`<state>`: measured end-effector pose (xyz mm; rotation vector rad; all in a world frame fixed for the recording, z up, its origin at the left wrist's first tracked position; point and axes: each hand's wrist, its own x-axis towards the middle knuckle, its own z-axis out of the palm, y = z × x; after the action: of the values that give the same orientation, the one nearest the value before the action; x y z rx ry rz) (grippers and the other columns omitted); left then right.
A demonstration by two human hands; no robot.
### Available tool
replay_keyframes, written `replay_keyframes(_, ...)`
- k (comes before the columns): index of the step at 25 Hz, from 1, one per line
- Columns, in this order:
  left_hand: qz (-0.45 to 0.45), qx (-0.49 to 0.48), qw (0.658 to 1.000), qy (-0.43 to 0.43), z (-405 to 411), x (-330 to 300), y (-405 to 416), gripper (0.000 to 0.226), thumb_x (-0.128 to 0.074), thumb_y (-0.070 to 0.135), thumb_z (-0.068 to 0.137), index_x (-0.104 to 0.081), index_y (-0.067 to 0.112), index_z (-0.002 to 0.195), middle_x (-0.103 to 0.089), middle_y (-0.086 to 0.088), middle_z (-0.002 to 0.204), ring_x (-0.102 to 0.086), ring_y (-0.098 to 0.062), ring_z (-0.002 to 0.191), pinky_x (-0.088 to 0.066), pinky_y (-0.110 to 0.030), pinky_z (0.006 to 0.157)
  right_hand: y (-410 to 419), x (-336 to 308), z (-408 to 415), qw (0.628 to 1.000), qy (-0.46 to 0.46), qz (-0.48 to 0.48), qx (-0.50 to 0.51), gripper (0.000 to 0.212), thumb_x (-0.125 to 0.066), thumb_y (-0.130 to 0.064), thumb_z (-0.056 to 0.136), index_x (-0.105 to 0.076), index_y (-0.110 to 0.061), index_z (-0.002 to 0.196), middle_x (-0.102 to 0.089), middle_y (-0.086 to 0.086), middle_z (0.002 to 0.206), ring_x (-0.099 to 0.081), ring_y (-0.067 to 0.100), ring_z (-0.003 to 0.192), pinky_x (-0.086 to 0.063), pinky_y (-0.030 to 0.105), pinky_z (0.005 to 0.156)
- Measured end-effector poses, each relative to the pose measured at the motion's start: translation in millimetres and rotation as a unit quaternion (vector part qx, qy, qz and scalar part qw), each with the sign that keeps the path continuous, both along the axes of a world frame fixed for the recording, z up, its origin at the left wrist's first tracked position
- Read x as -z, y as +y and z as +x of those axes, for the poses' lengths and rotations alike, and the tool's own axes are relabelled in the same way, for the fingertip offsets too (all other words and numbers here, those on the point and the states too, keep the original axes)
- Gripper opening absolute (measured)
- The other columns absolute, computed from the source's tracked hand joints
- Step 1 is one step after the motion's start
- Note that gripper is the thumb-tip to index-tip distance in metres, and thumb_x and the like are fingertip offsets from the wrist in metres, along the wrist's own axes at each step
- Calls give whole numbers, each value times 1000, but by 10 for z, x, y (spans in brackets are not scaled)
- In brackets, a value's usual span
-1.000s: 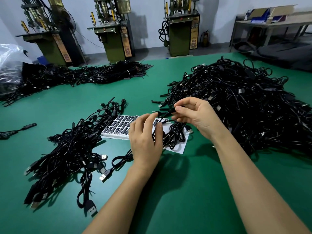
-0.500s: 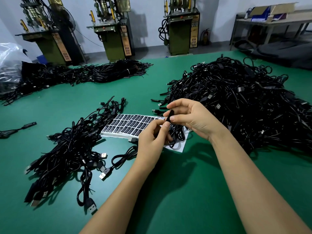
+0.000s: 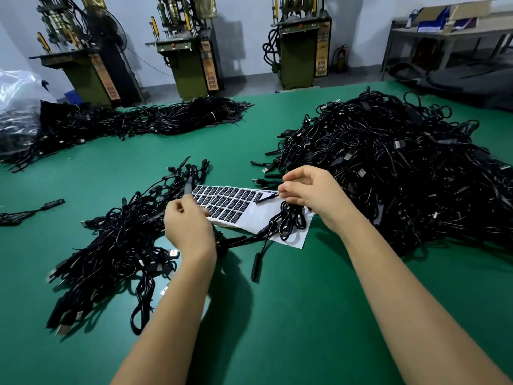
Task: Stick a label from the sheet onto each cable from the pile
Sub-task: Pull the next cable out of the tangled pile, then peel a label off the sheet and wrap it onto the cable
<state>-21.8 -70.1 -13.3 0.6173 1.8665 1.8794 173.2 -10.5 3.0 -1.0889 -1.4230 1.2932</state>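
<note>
A green table (image 3: 277,343) fills the scene, and the biggest thing on it is the pile (image 3: 402,173) of black cables at the right, a high tangled heap with silver USB plugs poking out here and there. A flatter spread of cables (image 3: 111,245) lies at the near left, its plugs pointing toward the near edge, and a long low bundle (image 3: 138,123) runs along the far left. Between the two nearer heaps lies the label sheet (image 3: 236,207): white backing, its far and left part covered in rows of small black labels with pale print, its near right part bare. One looped black cable (image 3: 288,223) rests on that bare corner, its connector trailing off onto the green. The right hand (image 3: 311,193), fingers curled, pinches a thin black end of that cable at the sheet's far right edge. The left hand (image 3: 188,226) is curled over the sheet's near left edge; whether it grasps anything cannot be told
</note>
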Motion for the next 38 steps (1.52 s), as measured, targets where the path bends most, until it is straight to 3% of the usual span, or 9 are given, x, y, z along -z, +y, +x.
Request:
replay_keyframes(2, -21, 44, 989, -138, -186, -5, 45, 17, -38, 12, 93, -45, 12, 77, -63, -5, 72, -47, -10, 39, -34, -22, 42, -11, -4, -39, 999, -37, 29, 9, 9, -62, -2, 89, -62, -8, 96, -71, 14, 91, -68, 20, 82, -59, 30, 78)
replay_keyframes(4, -32, 109, 974, -193, -245, 27, 73, 21, -35, 10, 94, -40, 13, 74, -68, -11, 83, -53, -11, 39, -34, -19, 37, -31, -13, -98, 995, -81, 64, 16, 9, -64, -5, 88, -64, -12, 93, -70, 10, 89, -66, 18, 81, -57, 31, 79)
replay_keyframes(9, -57, 175, 975, -123, -307, 146, 128, 15, -32, 5, 95, -42, 10, 84, -70, -11, 91, -56, -12, 39, -37, -16, 35, -97, -82, -337, 972, -160, 163, 63, 11, -66, -14, 86, -66, -14, 97, -67, 0, 96, -62, 12, 89, -49, 22, 82)
replay_keyframes(12, -55, 189, 976, -96, -332, 197, 138, 16, -33, 6, 97, -45, 10, 88, -69, -8, 94, -57, -13, 38, -37, -15, 36, -86, -27, -575, 965, -185, 180, 41, 11, -62, -10, 87, -66, -14, 96, -66, -3, 91, -61, 9, 83, -49, 19, 75)
replay_keyframes(15, -51, 188, 976, -95, -303, 208, 123, 17, -33, 7, 98, -46, 10, 88, -69, -7, 95, -57, -12, 37, -36, -14, 35, -37, 207, -845, 936, -320, 147, -12, 15, -58, -5, 86, -68, -11, 95, -69, 4, 96, -62, 20, 94, -50, 31, 83)
replay_keyframes(17, -46, 188, 976, -98, -301, 207, 119, 16, -33, 7, 98, -46, 9, 89, -69, -8, 96, -57, -12, 38, -36, -15, 35, -12, 304, -935, 911, -386, 142, -29, 17, -57, -4, 84, -68, -12, 93, -69, 7, 100, -60, 24, 100, -47, 29, 82)
replay_keyframes(26, -46, 191, 978, -71, -309, 243, 107, 15, -34, 7, 97, -49, 3, 100, -70, -12, 103, -58, -13, 41, -37, -17, 37, -53, 373, -942, 931, -335, 143, 31, 17, -60, -1, 81, -68, -16, 86, -69, 3, 90, -61, 23, 89, -51, 33, 79)
replay_keyframes(33, -45, 188, 979, -69, -306, 251, 103, 17, -36, 9, 97, -51, 4, 103, -71, -10, 99, -57, -12, 40, -37, -16, 37, -148, 376, -1035, 895, -403, 185, 53, 24, -47, 6, 81, -64, -7, 94, -66, 11, 94, -57, 31, 90, -51, 37, 74)
replay_keyframes(38, -45, 184, 979, -72, -299, 238, 99, 16, -36, 8, 96, -51, 6, 98, -71, -9, 97, -56, -12, 39, -36, -16, 36, -122, 354, -1022, 914, -378, 140, 46, 23, -49, 3, 82, -64, -9, 95, -66, 10, 97, -58, 29, 93, -51, 38, 79)
